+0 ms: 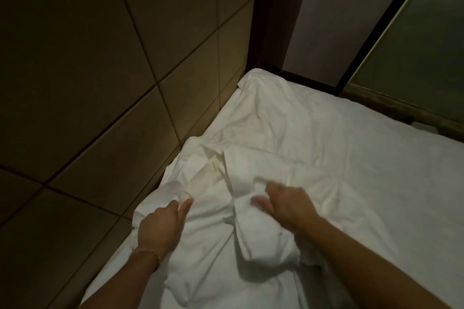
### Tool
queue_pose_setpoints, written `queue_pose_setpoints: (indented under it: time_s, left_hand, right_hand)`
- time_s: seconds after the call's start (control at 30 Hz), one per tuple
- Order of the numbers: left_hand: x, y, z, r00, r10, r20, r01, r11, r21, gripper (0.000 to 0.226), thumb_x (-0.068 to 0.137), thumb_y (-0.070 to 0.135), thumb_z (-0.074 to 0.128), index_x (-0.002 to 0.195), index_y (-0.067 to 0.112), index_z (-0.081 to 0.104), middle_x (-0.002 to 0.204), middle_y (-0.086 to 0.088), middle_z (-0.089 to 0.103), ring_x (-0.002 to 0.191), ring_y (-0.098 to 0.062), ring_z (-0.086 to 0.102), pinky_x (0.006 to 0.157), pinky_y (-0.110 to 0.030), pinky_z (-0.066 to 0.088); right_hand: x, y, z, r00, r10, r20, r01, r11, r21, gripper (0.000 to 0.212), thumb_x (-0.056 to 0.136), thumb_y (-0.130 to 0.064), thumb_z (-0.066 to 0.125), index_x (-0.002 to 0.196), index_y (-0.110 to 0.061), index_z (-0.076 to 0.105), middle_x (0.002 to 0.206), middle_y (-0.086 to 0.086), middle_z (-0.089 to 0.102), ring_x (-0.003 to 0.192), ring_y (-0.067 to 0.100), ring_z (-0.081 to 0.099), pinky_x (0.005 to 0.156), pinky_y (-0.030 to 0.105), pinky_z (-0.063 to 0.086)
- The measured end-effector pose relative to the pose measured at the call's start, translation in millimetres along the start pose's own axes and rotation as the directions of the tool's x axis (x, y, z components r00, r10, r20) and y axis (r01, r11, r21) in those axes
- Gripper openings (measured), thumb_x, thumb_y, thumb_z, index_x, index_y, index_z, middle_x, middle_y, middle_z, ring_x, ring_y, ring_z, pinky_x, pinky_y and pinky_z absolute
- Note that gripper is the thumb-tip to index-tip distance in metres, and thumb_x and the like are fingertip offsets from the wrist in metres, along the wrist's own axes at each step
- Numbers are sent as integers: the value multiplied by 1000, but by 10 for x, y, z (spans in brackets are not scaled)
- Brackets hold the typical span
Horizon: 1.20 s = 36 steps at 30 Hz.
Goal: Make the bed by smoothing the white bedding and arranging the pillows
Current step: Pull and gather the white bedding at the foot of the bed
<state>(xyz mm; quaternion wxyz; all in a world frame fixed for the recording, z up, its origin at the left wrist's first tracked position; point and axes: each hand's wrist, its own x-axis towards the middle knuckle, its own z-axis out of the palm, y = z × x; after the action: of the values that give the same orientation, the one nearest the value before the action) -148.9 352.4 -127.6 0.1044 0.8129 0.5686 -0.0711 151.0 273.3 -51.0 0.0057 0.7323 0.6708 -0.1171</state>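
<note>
Bedding, white: bunched at the bed's wall-side corner, far part flatter. Left hand pinches a fold; right hand grips the heap. Smoothing unfinished; pillows unseen.

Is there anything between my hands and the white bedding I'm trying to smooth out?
Nothing visible is in the way. The left hand already pinches a fold of the bunched white bedding near the padded wall, and the right hand grips the rumpled heap beside it.
</note>
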Motion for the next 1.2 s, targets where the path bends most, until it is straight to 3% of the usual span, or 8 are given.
queue_pose_setpoints:
  time_s: [0.17, 0.4, 0.6, 0.77, 0.9, 0.97, 1.1, 1.2]
  left_hand:
    - [60, -22, -101, 990, -102, -97, 90, 989, -120, 76, 86, 69, -4, 93, 25, 57, 71, 2, 66, 71, -21, 66, 66, -35, 54]
    - [157, 14, 42, 972, -236, -16, 228, 952, -204, 65, 82, 71, -6, 88, 31, 45, 73, 8, 61, 77, -18, 66, 71, -35, 50]
    - [326, 207, 31, 941, -333, -65, 293, 895, -337, 60, 86, 70, 5, 95, 30, 48, 85, 9, 61, 81, -17, 61, 77, -38, 48]
    - [384, 409, 12, 912, -309, -271, 171, 885, -432, 44, 100, 51, 27, 108, 19, 56, 104, -1, 59, 97, -25, 53, 83, -47, 47]
    - [348, 634, -62, 951, -226, -210, 144, 927, -345, 60, 97, 59, 19, 106, 18, 61, 99, -3, 62, 90, -24, 55, 78, -44, 48]
    - [301, 672, -66, 970, -203, -137, 153, 939, -309, 66, 96, 65, 13, 93, 20, 61, 87, 0, 64, 80, -24, 59, 71, -39, 49]
    - [289, 478, -96, 971, -220, -98, 177, 928, -328, 55, 94, 67, 14, 72, 27, 45, 65, 10, 50, 66, -21, 63, 60, -33, 44]
    - [284, 323, -204, 977, -190, -93, 155, 943, -294, 47, 95, 62, 27, 68, 28, 45, 57, 11, 44, 59, -21, 63, 57, -33, 48]
  right_hand:
    - [836, 213, -914, 948, 87, -307, -88, 996, 12, 65, 93, -69, 5, 95, -18, 46, 89, 9, 65, 81, 33, 64, 72, 37, 43]
    - [1577, 250, -895, 938, 139, -318, -164, 985, -55, 55, 102, -57, 12, 98, -18, 49, 79, 3, 57, 63, 23, 50, 64, 34, 37]
    - [1727, 238, -595, 910, 203, -360, -218, 976, 0, 53, 102, -53, 21, 112, -13, 56, 106, 9, 58, 96, 29, 56, 77, 40, 47]
    - [970, -423, -495, 740, 353, -573, -177, 924, 340, 72, 95, -68, 24, 146, -19, 36, 147, 10, 36, 133, 28, 34, 113, 46, 29]
    - [752, -799, 72, 826, 372, -424, -266, 920, 290, 95, 87, -81, 31, 153, -13, 24, 157, 20, 28, 143, 39, 30, 116, 53, 24]
    - [952, -665, 246, 838, 353, -416, -275, 932, 236, 90, 88, -77, 38, 149, -11, 31, 146, 23, 41, 133, 40, 42, 111, 52, 33]
    - [1321, -253, 113, 813, 350, -466, -297, 937, 185, 63, 93, -67, 43, 113, -8, 54, 94, 15, 56, 82, 32, 55, 71, 42, 43]
    - [1481, 6, -259, 856, 312, -413, -226, 943, 244, 66, 93, -72, 28, 107, -13, 52, 95, 9, 57, 80, 30, 57, 69, 38, 43]
